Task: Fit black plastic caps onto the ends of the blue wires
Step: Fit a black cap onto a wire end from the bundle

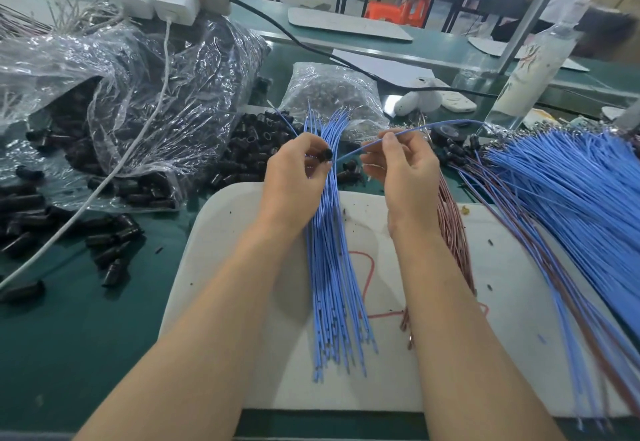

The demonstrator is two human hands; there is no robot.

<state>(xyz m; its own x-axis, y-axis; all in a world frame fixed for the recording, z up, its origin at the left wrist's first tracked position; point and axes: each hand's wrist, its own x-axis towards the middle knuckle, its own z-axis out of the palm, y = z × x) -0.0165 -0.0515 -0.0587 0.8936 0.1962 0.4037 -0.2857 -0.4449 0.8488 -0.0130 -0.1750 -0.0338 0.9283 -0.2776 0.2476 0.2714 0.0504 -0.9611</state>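
My left hand [294, 170] pinches a black plastic cap [325, 155] between thumb and fingers and also grips a bundle of blue wires [332, 267] that hangs down over the white board [235, 232]. My right hand [401, 166] pinches a single blue wire [415, 129] whose free end points at the cap's opening, almost touching it. That wire arcs away to the right toward a large fan of blue wires [571, 191]. Loose black caps [249, 149] lie heaped just behind my left hand.
A clear plastic bag [145, 101] spilling black caps lies at the left, with a white cable [104, 184] across it. A smaller bag of metal parts [332, 94] sits behind the hands. Reddish wires [453, 229] lie under my right wrist. A bottle [530, 69] stands at the right.
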